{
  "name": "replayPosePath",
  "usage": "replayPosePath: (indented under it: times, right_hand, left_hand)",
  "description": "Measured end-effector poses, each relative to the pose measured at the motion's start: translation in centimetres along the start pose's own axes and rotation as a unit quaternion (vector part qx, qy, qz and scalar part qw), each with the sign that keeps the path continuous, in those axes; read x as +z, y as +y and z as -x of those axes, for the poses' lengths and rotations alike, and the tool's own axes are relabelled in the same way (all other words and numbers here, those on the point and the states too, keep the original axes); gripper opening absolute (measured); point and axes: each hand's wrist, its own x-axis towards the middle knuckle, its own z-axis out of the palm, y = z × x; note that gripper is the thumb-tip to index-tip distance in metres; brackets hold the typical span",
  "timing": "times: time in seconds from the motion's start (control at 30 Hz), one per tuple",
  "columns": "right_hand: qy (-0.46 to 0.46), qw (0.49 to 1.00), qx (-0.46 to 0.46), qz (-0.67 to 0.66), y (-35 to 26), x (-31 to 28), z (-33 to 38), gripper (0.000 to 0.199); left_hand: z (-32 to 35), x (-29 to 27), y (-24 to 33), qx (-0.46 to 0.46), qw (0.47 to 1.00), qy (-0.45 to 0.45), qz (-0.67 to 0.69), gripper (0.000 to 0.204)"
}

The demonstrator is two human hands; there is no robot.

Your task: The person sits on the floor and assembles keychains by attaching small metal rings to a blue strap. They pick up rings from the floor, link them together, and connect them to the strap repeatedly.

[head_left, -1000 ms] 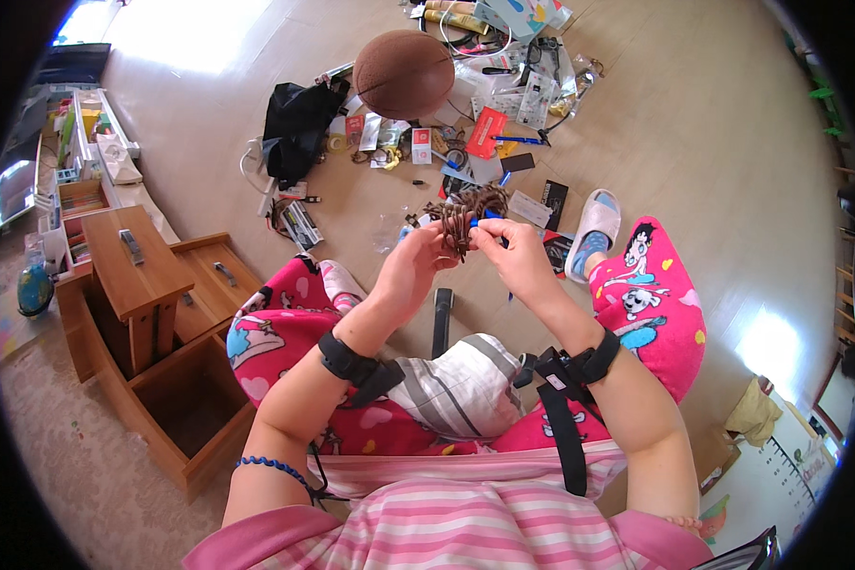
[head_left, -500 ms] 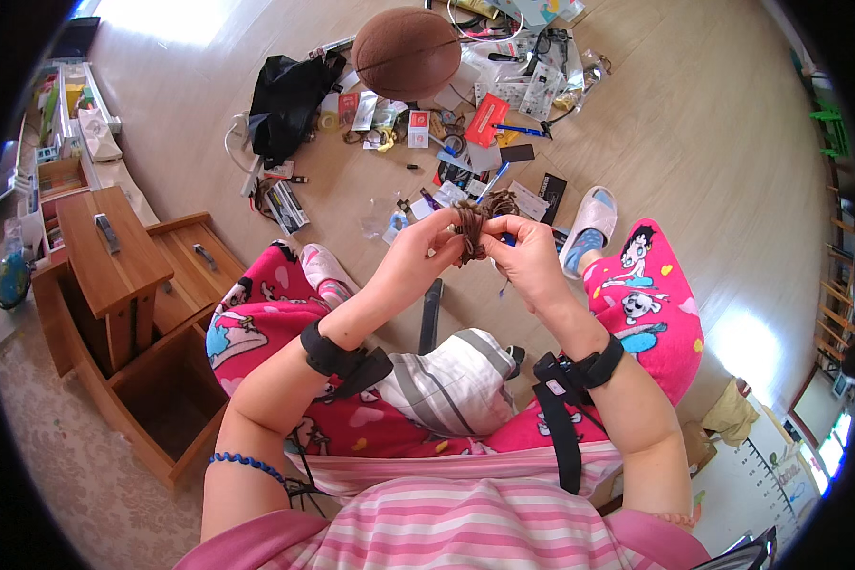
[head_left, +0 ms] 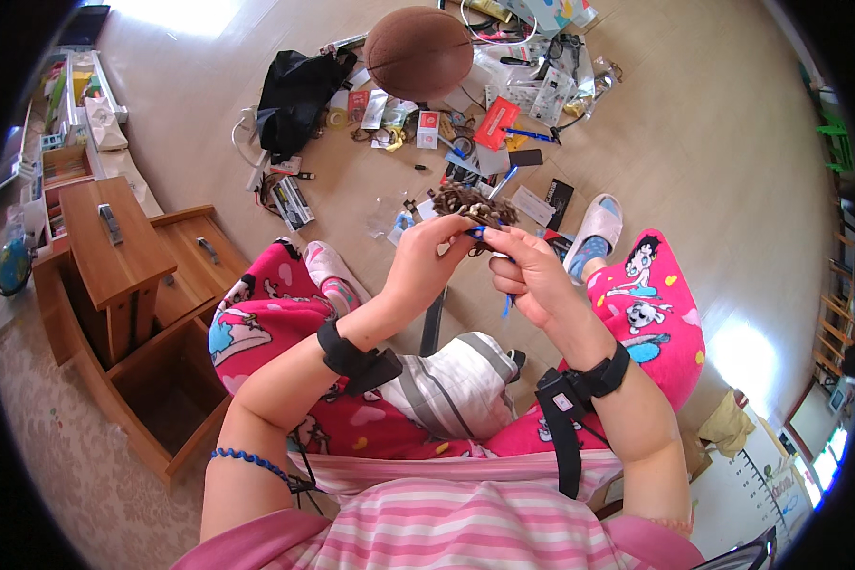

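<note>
A bundle of brown, curly strands is held up in front of my knees, over the cluttered floor. My left hand pinches its near side, fingers closed. My right hand meets it from the other side, thumb and fingers pressed together on a thin blue tie. One end of the tie dangles under that hand, and a bit of blue shows between the fingertips against the bundle. Whether the tie goes all the way around the strands is hidden by my fingers.
A brown basketball and a black bag lie beyond my hands among cards, pens, cables and packets. A wooden cabinet with drawers stands at left. A white-and-grey striped cloth lies between my legs.
The bundle has turned, so its curly top now spreads above my fingers. My right fingers have curled in more, and a blue end now hangs below them.
</note>
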Motion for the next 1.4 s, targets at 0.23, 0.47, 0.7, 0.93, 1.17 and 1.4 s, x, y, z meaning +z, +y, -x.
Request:
replayPosePath:
  times: [0.23,0.47,0.7,0.93,1.17,1.4]
  right_hand:
    - [0.019,0.999,-0.017,0.035,0.0,-1.1,-0.3,0.012]
    - [0.158,0.949,-0.142,0.232,0.9,0.0,0.4,0.031]
    - [0.037,0.893,-0.206,0.398,1.1,0.3,0.7,0.02]
    - [0.099,0.893,-0.178,0.402,1.3,-0.2,0.6,0.016]
    - [0.027,0.919,-0.03,0.392,1.1,-1.5,-0.2,0.016]
    - [0.067,0.878,0.002,0.474,1.5,-1.7,-0.2,0.02]
  left_hand:
    - [0.2,-0.6,0.6,0.114,0.993,0.022,0.011,0.032]
    - [0.9,-0.4,0.6,0.193,0.981,-0.007,-0.029,0.042]
    - [0.4,-0.7,0.4,0.262,0.964,-0.012,-0.038,0.04]
    - [-0.5,-2.0,0.6,0.216,0.973,-0.051,-0.07,0.043]
    - [-3.8,-3.9,-5.6,-0.013,0.937,-0.346,0.035,0.03]
    - [-15.2,-4.5,-31.8,-0.257,0.935,-0.032,-0.241,0.031]
